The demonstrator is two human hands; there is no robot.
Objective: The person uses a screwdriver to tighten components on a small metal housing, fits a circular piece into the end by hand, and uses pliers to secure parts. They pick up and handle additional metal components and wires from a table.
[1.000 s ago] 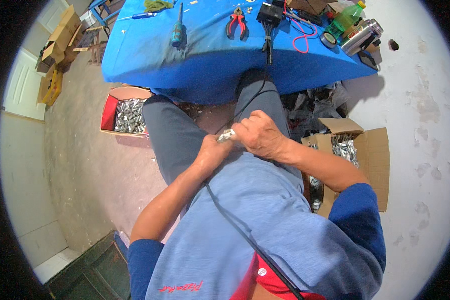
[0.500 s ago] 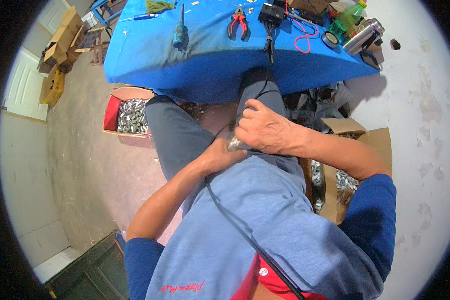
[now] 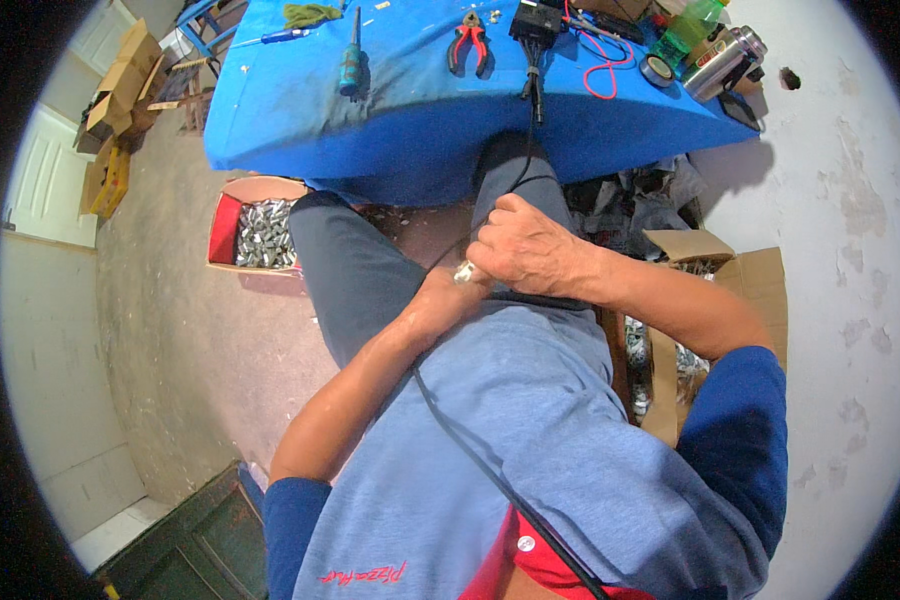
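Observation:
Over my lap, my left hand (image 3: 444,300) is closed round a small shiny silvery metal part (image 3: 465,271), whose end shows above the fingers. Pressed up against it is my right hand (image 3: 526,252), a closed fist with the thumb side up; what lies inside its fingers is hidden. The two hands touch, and the metal part sits between them. A thin black cable (image 3: 460,430) runs over my shirt and on past the hands toward the table.
Ahead stands a blue-covered table (image 3: 420,130) with a screwdriver (image 3: 351,65), red-handled pliers (image 3: 468,45), a black box with cables (image 3: 535,35), a steel flask (image 3: 725,65) and a green bottle (image 3: 688,30). Boxes of metal parts flank me: a red-sided one (image 3: 226,228) left, a cardboard one (image 3: 755,290) right.
Both hands have shifted slightly. The left hand has turned and risen a little, so the metal part's end shows higher, against the right fist. My view has moved slightly too.

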